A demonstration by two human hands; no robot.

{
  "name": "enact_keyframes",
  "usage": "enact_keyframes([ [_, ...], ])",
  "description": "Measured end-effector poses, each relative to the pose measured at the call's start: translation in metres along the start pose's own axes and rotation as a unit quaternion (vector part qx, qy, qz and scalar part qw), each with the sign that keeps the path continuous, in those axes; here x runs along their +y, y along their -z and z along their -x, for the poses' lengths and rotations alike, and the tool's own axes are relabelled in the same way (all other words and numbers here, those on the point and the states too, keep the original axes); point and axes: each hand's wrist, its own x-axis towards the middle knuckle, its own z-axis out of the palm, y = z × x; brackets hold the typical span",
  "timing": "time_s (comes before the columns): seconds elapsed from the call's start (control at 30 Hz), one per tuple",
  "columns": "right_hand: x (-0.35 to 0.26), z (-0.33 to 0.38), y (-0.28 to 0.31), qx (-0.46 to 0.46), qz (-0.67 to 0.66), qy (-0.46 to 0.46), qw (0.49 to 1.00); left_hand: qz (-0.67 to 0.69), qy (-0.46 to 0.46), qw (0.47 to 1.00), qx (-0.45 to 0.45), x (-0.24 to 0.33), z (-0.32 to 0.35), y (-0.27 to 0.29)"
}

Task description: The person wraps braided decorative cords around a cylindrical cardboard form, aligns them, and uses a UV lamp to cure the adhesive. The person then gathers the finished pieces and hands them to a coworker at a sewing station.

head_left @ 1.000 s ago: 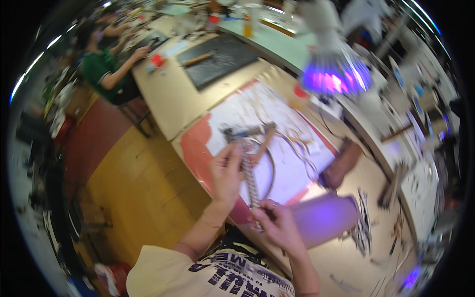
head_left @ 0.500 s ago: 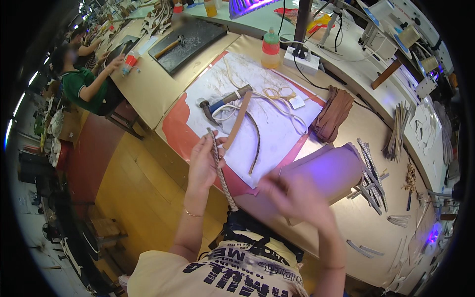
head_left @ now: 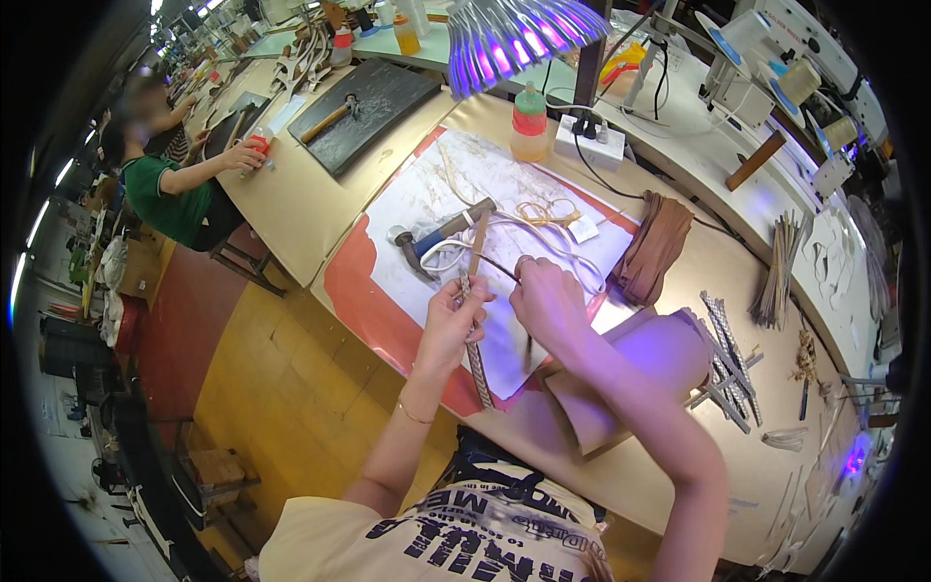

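Note:
My left hand (head_left: 452,322) is closed around a grey-brown braided strap (head_left: 480,376), whose lower end hangs past the table edge side of my fingers. A flat brown strip (head_left: 478,241) rises from the same grip. Just right of it, my right hand (head_left: 549,303) pinches a thin dark cord (head_left: 498,266) that points toward the strip; part of the cord is hidden by the fingers. Beyond both hands a blue-handled hammer (head_left: 438,235) lies on stained white paper (head_left: 407,209). A white cord (head_left: 577,254) loops beside it.
At my right sit a rolled brown sheet (head_left: 655,364), a reddish-brown strip bundle (head_left: 652,250) and several braided straps (head_left: 729,354). A lamp (head_left: 524,47) hangs above a bottle (head_left: 529,126) and a power strip (head_left: 603,145). A co-worker in green (head_left: 173,202) sits far left.
My right hand has moved up and left and taken hold of the dark cord, which lay on the paper before. My left hand has moved right and slightly farther away with the strap.

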Motion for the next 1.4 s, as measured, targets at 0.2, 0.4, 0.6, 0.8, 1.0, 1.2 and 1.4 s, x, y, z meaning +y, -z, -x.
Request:
enact_keyframes([
  [0.2, -0.026, 0.038, 0.038, 0.188, 0.044, 0.07, 0.979, 0.067, -0.1, 0.989, -0.084, 0.029, 0.005, -0.036],
  [0.4, -0.027, 0.047, 0.065, 0.241, -0.154, 0.061, 0.956, 0.062, -0.1, 0.984, -0.132, 0.051, 0.008, -0.054],
  [0.6, -0.01, 0.046, 0.082, 0.098, -0.429, -0.042, 0.897, 0.082, -0.046, 0.976, -0.196, 0.058, 0.009, -0.059],
  [0.8, -0.005, 0.044, 0.077, 0.058, -0.462, -0.076, 0.882, 0.026, -0.017, 0.984, -0.178, 0.06, 0.008, -0.063],
  [1.0, 0.0, 0.043, 0.073, 0.061, -0.438, -0.071, 0.894, 0.036, -0.006, 0.984, -0.175, 0.06, 0.006, -0.064],
  [1.2, 0.003, 0.037, 0.061, 0.055, -0.543, -0.061, 0.835, 0.051, -0.035, 0.983, -0.174, 0.061, 0.005, -0.072],
  [1.4, 0.013, 0.036, 0.067, 0.079, -0.609, -0.164, 0.772, 0.035, -0.052, 0.981, -0.186, 0.065, -0.001, -0.067],
])
